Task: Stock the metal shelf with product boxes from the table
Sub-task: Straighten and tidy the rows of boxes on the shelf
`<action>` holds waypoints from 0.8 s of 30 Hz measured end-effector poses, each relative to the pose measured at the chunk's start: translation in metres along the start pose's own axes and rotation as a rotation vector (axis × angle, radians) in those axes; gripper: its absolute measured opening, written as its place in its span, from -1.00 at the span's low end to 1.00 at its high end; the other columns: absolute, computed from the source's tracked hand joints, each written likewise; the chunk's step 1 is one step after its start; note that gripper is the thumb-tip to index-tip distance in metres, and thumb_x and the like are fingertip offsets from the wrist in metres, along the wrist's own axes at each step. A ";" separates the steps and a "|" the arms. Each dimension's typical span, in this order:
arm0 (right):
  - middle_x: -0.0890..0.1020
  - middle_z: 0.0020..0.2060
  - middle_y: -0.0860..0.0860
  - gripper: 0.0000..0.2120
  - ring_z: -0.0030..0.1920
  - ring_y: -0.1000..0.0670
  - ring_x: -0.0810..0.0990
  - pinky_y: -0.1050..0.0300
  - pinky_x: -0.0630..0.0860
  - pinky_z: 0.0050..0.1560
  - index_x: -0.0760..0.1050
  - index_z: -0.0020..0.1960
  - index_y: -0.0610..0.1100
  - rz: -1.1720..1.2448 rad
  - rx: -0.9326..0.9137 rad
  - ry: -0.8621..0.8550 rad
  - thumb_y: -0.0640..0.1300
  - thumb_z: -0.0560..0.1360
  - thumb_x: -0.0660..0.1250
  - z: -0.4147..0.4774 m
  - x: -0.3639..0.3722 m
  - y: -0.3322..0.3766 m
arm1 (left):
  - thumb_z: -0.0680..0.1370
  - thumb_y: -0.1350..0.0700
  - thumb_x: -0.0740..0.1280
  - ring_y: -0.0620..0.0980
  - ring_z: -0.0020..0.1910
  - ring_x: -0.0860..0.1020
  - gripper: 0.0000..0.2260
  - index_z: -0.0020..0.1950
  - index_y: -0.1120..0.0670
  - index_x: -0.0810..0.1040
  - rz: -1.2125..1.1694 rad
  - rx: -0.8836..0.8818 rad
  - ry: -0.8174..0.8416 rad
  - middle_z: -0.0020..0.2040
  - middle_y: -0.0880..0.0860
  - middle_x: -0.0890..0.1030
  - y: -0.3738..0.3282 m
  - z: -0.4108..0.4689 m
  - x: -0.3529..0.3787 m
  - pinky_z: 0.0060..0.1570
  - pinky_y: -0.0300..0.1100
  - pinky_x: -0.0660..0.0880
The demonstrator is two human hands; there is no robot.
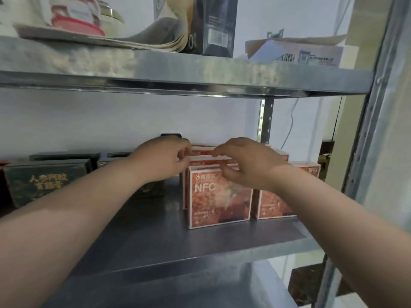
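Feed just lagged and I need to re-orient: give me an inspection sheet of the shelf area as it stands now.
Surface: grey metal shelf, bare along its front.
Job's things: orange boxes upright, in rows running back towards the wall.
Clutter: dark boxes at left; above, a black box, papers, a white carton.
Hands: left hand and right hand both at the orange boxes' tops, fingers curled; grip unclear.
Cables: thin cable hangs down the wall at right.
Surroundings: white wall; post at right.

Rear orange boxes [202, 149] part-hidden by R hand [246, 163]; upper black box [214, 25] cropped.
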State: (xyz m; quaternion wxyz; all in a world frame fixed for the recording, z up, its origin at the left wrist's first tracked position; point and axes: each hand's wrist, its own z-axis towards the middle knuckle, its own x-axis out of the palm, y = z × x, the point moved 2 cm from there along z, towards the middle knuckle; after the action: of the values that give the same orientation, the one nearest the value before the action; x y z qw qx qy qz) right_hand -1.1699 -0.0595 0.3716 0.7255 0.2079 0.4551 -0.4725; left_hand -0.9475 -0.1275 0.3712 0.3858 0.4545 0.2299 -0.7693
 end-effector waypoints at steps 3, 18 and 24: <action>0.61 0.16 0.01 -0.64 0.17 -0.03 0.56 0.08 0.49 0.14 0.52 0.36 0.04 -0.028 0.040 0.041 0.04 0.58 0.29 0.026 0.008 -0.033 | 0.57 -0.11 0.25 -0.13 -0.09 0.48 -0.82 0.14 -0.13 0.50 0.045 -0.013 0.029 -0.05 -0.15 0.50 0.011 0.041 0.006 -0.16 -0.15 0.47; 0.59 0.19 0.05 -0.71 0.08 0.04 0.54 0.18 0.45 0.11 0.51 0.33 0.05 -0.056 0.265 0.395 0.03 0.63 0.30 0.123 0.043 -0.177 | 0.60 0.05 0.32 -0.06 0.12 0.53 -0.66 0.38 -0.11 0.46 0.025 -0.116 0.242 0.27 -0.05 0.55 0.055 0.167 0.055 0.09 -0.15 0.51; 0.55 0.27 0.00 -0.60 0.09 0.00 0.57 0.24 0.43 -0.08 0.47 0.38 0.06 -0.061 0.272 0.591 -0.09 0.56 0.44 0.155 0.065 -0.222 | 0.64 0.02 0.28 -0.06 0.33 0.45 -0.59 0.49 -0.15 0.36 0.048 -0.134 0.435 0.42 -0.12 0.45 0.061 0.194 0.072 0.24 -0.14 0.42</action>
State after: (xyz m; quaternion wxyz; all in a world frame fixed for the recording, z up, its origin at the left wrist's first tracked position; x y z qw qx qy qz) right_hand -1.2837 -0.3087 0.4217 0.5131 0.4173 0.5849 -0.4696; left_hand -1.0210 -0.3280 0.4008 0.3745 0.5884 0.3474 -0.6268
